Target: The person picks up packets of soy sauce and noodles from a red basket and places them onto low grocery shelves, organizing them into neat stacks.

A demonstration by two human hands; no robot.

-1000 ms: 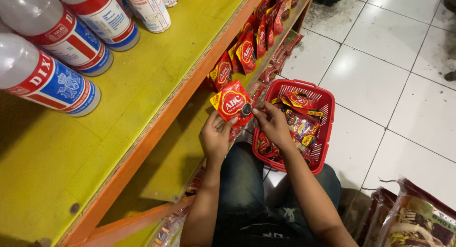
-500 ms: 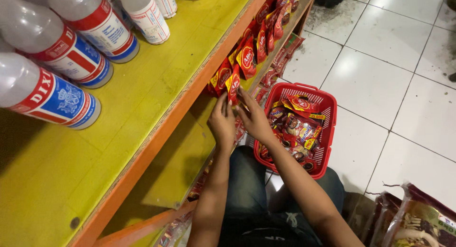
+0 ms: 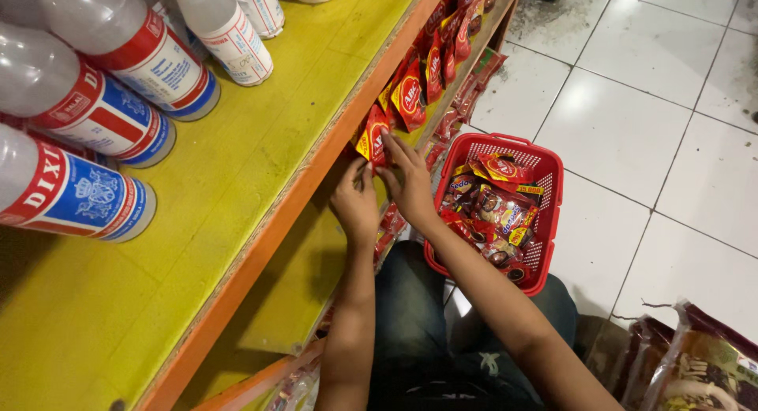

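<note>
Upper left: white bottles [image 3: 118, 56] with red-and-blue labels. Centre: red sachets [image 3: 410, 95] with yellow edges. Red basket [image 3: 545, 221] holds mixed packets [image 3: 493, 210].

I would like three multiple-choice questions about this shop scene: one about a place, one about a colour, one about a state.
1. Where is the basket?
A. on the floor
B. on the top shelf
C. on the person's lap

2. What colour is the top shelf?
A. blue
B. yellow
C. white

3. What is the right hand doing?
A. resting in the basket
B. hanging free
C. touching a red packet

Answers: 1 A, it stands on white tiles. 2 B, its surface is yellow with an orange edge. 3 C, its fingers lie on the packet, the left hand beside it.
</note>
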